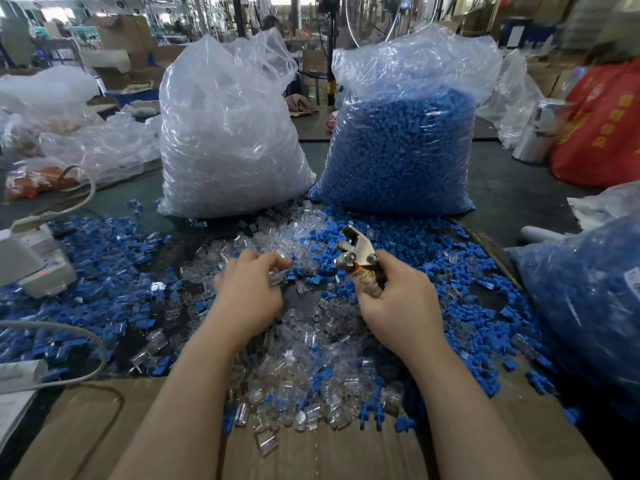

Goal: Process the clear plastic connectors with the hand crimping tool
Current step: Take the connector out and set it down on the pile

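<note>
Right hand (391, 299): fingers and thumb curled tight round the wrapped handle of the hand crimping tool (356, 252). The tool is held upright, metal head above the fist and tilted away to the left, jaws slightly parted with nothing visible between them. The lower handle is hidden inside the fist.

Left hand (247, 292): palm down, fingers bent, fingertips drawn together in a pinch over the loose pile. They appear to be holding one clear piece at the tips, though it is hard to separate from the parts beneath. The thumb is hidden under the hand.

Both forearms reach forward from the near edge, bare, wrists nearly level, hands near each other but apart.

The clear plastic connectors (304, 362) lie heaped between and below the hands, mixed with blue plastic parts (460, 306), spilling onto a cardboard sheet (346, 455). Behind stand a bag of clear parts (228, 133) and a bag of blue parts (401, 147), touching at the base. A white device (31, 258) with a cable sits at left, partly cut off. The background is blurred.
</note>
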Available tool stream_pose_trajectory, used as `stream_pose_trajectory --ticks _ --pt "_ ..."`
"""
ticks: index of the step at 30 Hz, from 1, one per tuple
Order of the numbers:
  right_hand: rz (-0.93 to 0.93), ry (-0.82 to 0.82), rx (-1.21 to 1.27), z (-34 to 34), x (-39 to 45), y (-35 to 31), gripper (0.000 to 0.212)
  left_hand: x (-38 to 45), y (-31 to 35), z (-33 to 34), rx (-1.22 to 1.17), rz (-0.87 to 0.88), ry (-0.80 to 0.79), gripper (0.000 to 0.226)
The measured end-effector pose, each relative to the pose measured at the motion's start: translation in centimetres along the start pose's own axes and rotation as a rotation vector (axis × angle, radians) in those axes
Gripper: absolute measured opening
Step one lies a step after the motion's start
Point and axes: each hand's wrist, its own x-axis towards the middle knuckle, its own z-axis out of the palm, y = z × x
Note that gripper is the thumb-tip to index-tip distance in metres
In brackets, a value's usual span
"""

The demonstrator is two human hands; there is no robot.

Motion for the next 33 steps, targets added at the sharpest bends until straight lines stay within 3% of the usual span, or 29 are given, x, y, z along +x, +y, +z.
stream_pose_trajectory --ticks 3,9,14,19,22,25,30,33 --pt "0.0 0.007 0.001 0.0 0.0 0.0 0.02 0.1 0.0 0.5 0.142 0.049 -0.014 0.051" --pt "0.007 0.012 -0.012 -0.1 -0.1 -0.1 0.023 0.1 0.5 1.1 -0.216 0.164 -0.201 0.042" --pt "0.005 -0.004 -0.037 -0.2 0.0 -0.1 0.012 0.1 0.1 0.5 -0.457 0.049 -0.039 0.035" --pt "0.008 -0.022 -0.065 -0.2 0.0 -0.2 0.005 0.1 -0.5 0.6 -0.141 -0.041 0.169 0.029" --pt "0.021 -0.009 -0.079 -0.2 0.0 -0.1 0.006 0.1 -0.8 0.5 0.006 -0.055 0.121 0.035" --pt "0.039 0.014 -0.155 -0.2 0.0 0.1 0.013 0.0 -0.4 0.8 -0.001 -0.038 0.01 0.045" --pt "0.103 0.094 -0.37 -0.6 0.2 0.4 0.022 -0.1 0.3 1.1 -0.02 0.01 0.031 0.034" --pt "0.194 0.077 -0.469 -0.8 0.3 0.7 0.02 -0.4 1.1 1.0 -0.07 0.179 0.046 0.027"
